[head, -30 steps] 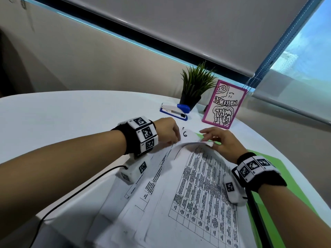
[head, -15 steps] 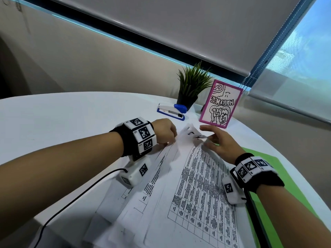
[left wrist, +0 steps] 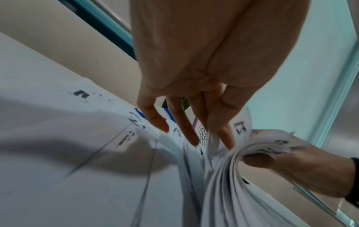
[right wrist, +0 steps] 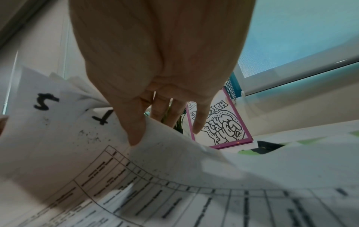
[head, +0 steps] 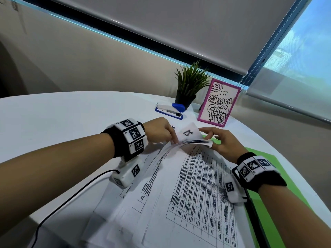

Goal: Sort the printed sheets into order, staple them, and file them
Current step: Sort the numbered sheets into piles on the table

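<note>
A loose stack of printed sheets (head: pixel 197 194) with table grids lies spread on the white table (head: pixel 53 122); numbers are handwritten on the far corners. My right hand (head: pixel 209 140) pinches a curled bundle of lifted corners, thumb underneath as the left wrist view shows (left wrist: pixel 258 159). One corner marked 17 (head: pixel 188 133) stands up between the hands. My left hand (head: pixel 171 138) reaches its straight fingers (left wrist: pixel 191 138) down among the separated corners and touches them. A blue and white stapler (head: pixel 169 110) lies beyond the hands. A green folder (head: pixel 265 197) sits under the sheets at the right.
A small potted plant (head: pixel 189 86) and a pink-framed drawing (head: pixel 218 102) stand at the table's far edge by the window blind. A black cable (head: pixel 71 194) runs from my left wrist toward the near table edge.
My right hand has raised more sheet corners into a thicker curled bundle. The upright corner showed a 6 a second ago and now shows 17. My left fingers have moved in among the corners.
</note>
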Available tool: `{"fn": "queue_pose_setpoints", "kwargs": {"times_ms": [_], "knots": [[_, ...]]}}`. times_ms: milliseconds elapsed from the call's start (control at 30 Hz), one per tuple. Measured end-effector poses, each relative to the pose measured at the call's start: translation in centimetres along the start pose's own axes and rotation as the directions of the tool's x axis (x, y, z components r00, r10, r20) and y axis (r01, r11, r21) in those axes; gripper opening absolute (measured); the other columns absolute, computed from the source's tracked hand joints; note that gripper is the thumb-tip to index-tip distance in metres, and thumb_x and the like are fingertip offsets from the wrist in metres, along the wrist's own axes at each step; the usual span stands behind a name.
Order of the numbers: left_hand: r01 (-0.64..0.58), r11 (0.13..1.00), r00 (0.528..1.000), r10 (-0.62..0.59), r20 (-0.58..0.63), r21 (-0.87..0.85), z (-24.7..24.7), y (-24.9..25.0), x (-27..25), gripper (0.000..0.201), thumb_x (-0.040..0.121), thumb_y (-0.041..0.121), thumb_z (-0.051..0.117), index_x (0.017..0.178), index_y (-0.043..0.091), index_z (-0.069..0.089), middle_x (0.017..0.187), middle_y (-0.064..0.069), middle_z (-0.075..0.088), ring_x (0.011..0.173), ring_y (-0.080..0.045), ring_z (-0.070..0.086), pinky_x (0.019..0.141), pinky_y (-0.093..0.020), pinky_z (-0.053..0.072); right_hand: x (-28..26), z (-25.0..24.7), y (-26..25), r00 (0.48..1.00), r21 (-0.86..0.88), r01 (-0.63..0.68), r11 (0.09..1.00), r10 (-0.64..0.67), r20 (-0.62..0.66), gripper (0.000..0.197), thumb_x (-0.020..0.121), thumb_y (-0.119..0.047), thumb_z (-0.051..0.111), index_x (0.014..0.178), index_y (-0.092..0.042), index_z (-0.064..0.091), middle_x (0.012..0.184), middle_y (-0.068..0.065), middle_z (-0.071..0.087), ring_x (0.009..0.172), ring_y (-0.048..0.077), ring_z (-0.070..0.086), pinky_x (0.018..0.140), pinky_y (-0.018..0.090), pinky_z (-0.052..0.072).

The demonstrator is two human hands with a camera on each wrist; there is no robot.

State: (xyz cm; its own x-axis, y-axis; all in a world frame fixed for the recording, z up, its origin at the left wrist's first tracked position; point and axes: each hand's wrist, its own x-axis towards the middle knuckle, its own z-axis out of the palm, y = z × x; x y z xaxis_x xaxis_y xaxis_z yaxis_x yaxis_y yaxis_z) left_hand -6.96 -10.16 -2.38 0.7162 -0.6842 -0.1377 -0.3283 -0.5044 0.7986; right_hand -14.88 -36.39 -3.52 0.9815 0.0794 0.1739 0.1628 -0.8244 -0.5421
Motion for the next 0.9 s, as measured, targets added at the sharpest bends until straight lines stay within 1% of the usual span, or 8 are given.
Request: {"fn": "queue_pose_setpoints", "kwargs": {"times_ms": [67,167,233,333,500,600,700,900], "knots": [[-0.044,0.999,0.999,0.044,0.010,-0.026,-0.2,0.4,-0.1,0.039,0.081,-0.006,0.050,0.093,0.017,0.079,0.070,0.019,0.067,0.078,0.001,0.055,0.068,-0.012,0.043,0.0,0.1,0.2,0.999,0.029,-0.031,0.999,0.031,0.010,0.017,0.081,0.003,0.070,0.079,-0.012,0.062,0.106,-0.008,0.071,0.104,0.011,0.064,0.098,0.039,0.048],[-0.044,0.999,0.999,0.044,-0.026,-0.006,-0.6,0.3,-0.1,0.038,0.083,-0.006,0.049,0.093,0.016,0.078,0.053,0.024,0.061,0.058,0.013,0.054,0.051,-0.002,0.036,-0.1,0.1,0.2,1.000,0.024,-0.025,0.999,0.025,-0.011,0.018,0.078,0.006,0.070,0.077,-0.010,0.063,0.101,-0.004,0.071,0.099,0.014,0.065,0.096,0.043,0.048],[-0.009,1.000,0.999,0.009,-0.034,0.022,-0.5,-0.1,0.1,0.032,0.085,-0.001,0.051,0.092,0.017,0.078,0.063,0.020,0.063,0.067,0.005,0.057,0.060,-0.008,0.041,-0.1,0.1,0.0,0.999,-0.013,0.006,1.000,-0.007,-0.048,0.019,0.076,0.005,0.073,0.076,-0.013,0.065,0.105,-0.003,0.066,0.104,0.014,0.061,0.097,0.041,0.047],[-0.008,0.986,0.998,0.017,-0.056,0.168,0.0,-0.6,0.4,0.014,0.087,0.018,0.065,0.096,0.018,0.076,0.088,0.006,0.069,0.087,-0.009,0.058,0.078,-0.023,0.046,0.0,-0.1,-0.3,0.994,-0.033,0.021,0.999,-0.025,-0.105,0.016,0.075,-0.002,0.077,0.078,-0.015,0.069,0.096,0.004,0.059,0.093,0.020,0.059,0.090,0.041,0.049],[-0.180,0.974,0.975,0.195,-0.103,0.139,0.2,0.6,-0.2,0.040,0.085,0.052,0.063,0.099,0.018,0.076,0.090,0.004,0.065,0.083,-0.008,0.059,0.074,-0.026,0.046,-0.2,0.1,-0.7,0.994,-0.041,0.007,0.999,-0.012,-0.110,0.035,0.077,-0.001,0.075,0.083,-0.032,0.063,0.086,-0.002,0.066,0.082,0.015,0.064,0.085,0.038,0.053],[-0.185,0.978,0.982,0.188,-0.024,0.098,0.4,1.1,0.2,0.034,0.091,0.040,0.061,0.101,0.011,0.075,0.088,-0.003,0.073,0.075,-0.012,0.066,0.068,-0.026,0.053,-0.4,0.0,-1.0,0.994,0.033,-0.038,0.999,0.041,-0.097,0.030,0.077,0.000,0.076,0.099,-0.016,0.065,0.091,0.002,0.071,0.084,0.015,0.069,0.087,0.035,0.056],[-0.136,0.990,0.985,0.139,-0.104,0.033,0.8,0.7,0.8,0.023,0.094,0.021,0.061,0.100,0.003,0.073,0.086,-0.008,0.074,0.072,-0.021,0.070,0.074,-0.033,0.060,-0.5,-0.1,-1.2,0.992,0.029,-0.045,0.999,0.048,-0.120,0.034,0.075,-0.001,0.077,0.101,-0.014,0.059,0.095,0.001,0.069,0.080,0.012,0.069,0.083,0.036,0.056],[-0.027,0.992,0.979,0.050,-0.196,0.119,1.4,0.9,1.1,0.038,0.093,0.044,0.057,0.085,0.009,0.072,0.076,-0.009,0.072,0.053,-0.013,0.061,0.071,-0.031,0.054,-0.8,-0.3,-1.2,0.994,-0.005,-0.049,0.999,0.048,-0.098,0.037,0.072,0.000,0.076,0.095,-0.021,0.056,0.099,-0.002,0.063,0.078,0.012,0.067,0.081,0.038,0.054]]}}
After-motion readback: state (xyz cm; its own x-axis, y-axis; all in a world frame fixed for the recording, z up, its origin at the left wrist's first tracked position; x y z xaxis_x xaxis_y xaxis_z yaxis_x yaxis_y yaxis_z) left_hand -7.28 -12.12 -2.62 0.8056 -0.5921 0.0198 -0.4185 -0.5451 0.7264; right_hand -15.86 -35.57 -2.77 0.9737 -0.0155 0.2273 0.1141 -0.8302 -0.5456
